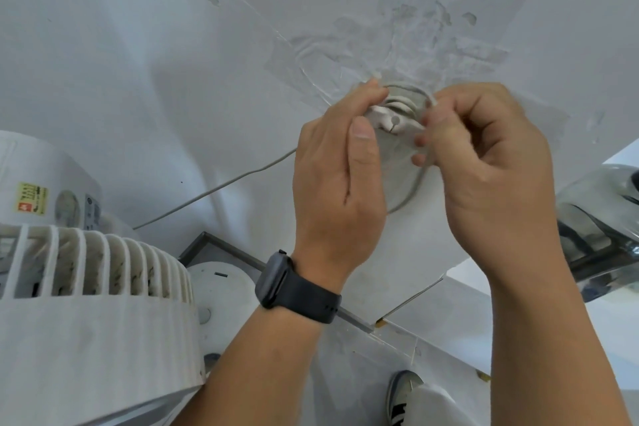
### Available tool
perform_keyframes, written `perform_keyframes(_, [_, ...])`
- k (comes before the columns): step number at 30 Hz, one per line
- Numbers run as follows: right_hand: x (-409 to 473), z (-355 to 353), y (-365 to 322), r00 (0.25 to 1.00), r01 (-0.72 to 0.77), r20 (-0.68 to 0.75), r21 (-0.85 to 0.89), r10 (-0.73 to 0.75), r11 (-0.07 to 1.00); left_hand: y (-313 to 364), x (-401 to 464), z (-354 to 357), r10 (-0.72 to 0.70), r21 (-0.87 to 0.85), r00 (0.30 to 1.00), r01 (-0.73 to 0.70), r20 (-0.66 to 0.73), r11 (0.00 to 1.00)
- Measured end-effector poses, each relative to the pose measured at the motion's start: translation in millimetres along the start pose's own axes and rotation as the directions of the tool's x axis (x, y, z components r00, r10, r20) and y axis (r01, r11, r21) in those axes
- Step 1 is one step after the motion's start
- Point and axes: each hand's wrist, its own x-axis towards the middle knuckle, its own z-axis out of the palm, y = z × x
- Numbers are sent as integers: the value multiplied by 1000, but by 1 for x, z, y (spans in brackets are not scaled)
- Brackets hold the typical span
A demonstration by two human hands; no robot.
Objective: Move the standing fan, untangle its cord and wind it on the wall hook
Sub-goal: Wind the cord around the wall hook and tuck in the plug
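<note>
While both hands pinch the cord (221, 187) at the wall hook (392, 121), left hand (337, 176) and right hand (484, 156) hiding it, standing fan (90, 304) below left

The wall hook (394, 121) sits centre frame between the left hand (337, 176) and right hand (484, 162); the cord (221, 188) trails lower left toward the fan (93, 304).

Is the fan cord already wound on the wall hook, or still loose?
Partly wound: loops of the cord lie around the wall hook, while one strand still trails towards the fan.
</note>
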Motion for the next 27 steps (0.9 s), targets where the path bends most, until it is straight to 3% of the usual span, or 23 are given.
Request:
perform_keyframes(3, [1, 0, 2, 985, -102, -146, -93, 88, 990, 4, -2, 3, 20, 249, 999, -29, 41, 968])
perform_keyframes(5, [1, -1, 7, 974, -78, -223, -235, 24, 969, 5, -3, 5, 22, 338, 998, -41, 61, 940])
perform_keyframes(10, [-2, -6, 19, 910, 6, -387, -347, -149, 938, 2, -6, 9, 22, 476, 998, -50, 64, 878])
perform_keyframes(19, [-23, 5, 51, 929, 34, -310, -478, -204, 878, 0, -4, 12, 21, 487, 997, -54, 73, 872])
perform_keyframes(27, [-33, 27, 63, 975, 58, -176, -378, -133, 924, 0, -7, 13, 20, 450, 997, -49, 69, 892])
